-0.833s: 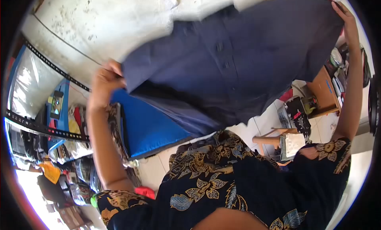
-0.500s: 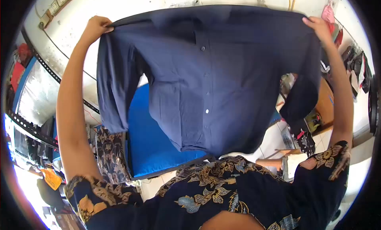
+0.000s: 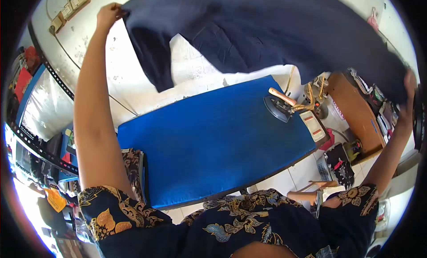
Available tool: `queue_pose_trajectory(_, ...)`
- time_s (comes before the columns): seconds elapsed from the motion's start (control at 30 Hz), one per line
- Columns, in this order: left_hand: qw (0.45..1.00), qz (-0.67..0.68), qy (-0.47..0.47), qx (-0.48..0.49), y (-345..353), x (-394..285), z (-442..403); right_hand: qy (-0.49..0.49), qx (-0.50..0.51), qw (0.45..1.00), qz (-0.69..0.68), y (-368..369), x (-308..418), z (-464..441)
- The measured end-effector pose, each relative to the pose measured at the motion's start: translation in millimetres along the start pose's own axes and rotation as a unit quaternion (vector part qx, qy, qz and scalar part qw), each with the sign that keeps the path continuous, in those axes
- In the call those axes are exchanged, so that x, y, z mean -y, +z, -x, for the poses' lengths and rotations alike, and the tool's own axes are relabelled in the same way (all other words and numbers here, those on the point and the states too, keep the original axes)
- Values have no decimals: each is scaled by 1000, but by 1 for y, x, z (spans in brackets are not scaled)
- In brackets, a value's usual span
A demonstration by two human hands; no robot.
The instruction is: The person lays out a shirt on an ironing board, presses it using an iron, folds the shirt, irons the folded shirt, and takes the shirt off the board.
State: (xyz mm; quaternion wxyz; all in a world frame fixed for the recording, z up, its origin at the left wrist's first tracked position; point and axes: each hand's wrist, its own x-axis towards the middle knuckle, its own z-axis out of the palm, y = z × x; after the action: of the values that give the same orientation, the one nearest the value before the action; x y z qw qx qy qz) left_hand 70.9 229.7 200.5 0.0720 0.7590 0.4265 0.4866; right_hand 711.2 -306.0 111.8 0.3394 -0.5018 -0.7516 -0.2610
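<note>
A dark navy shirt (image 3: 267, 31) is stretched in the air between my two hands, its lower part swung up and away, blurred by motion. At the upper left my left hand (image 3: 110, 15) pinches one end of it, with a sleeve (image 3: 153, 57) hanging down beside. My right hand (image 3: 407, 91) grips the other end at the far right, lower than the left. Beneath the shirt lies a blue padded ironing table (image 3: 213, 146). On its far right part rests an iron (image 3: 280, 105) with a wooden handle. The shirt's top edge runs out of view.
A white and red block (image 3: 313, 125) sits at the table's right corner. Folded patterned cloth (image 3: 133, 169) lies at its left end. Right of it stand a brown wooden cabinet (image 3: 351, 102) and a small stool (image 3: 307, 195). Wall sockets (image 3: 69, 11) are at upper left.
The shirt has swung upward and away, uncovering the blue table and the iron. My right hand has moved down and to the right; my left hand has risen slightly.
</note>
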Motion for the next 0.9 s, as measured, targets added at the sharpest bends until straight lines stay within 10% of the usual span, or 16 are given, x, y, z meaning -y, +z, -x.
queue_pose_trajectory(0.1,993,-110,46,0,24,40,42,119,75,976,-165,18,60,47)
queue_pose_trajectory(0.23,975,-139,160,66,65,108,97,145,333,796,-484,133,219,-34)
queue_pose_trajectory(0.53,884,-399,-35,242,148,221,247,223,508,588,-588,325,362,26)
queue_pose_trajectory(0.6,833,-490,6,257,158,257,295,184,373,628,-658,353,398,52)
queue_pose_trajectory(0.63,836,-482,-38,261,155,253,319,126,477,636,-594,353,391,43)
queue_pose_trajectory(0.7,860,-425,-136,248,146,240,381,71,403,783,-469,377,367,71)
queue_pose_trajectory(0.8,868,-352,-286,200,112,222,485,328,210,838,-383,431,269,163)
queue_pose_trajectory(0.83,867,-359,-311,148,101,207,521,574,165,724,-346,433,237,184)
queue_pose_trajectory(0.9,787,-352,-460,213,87,209,589,720,86,654,-215,435,174,224)
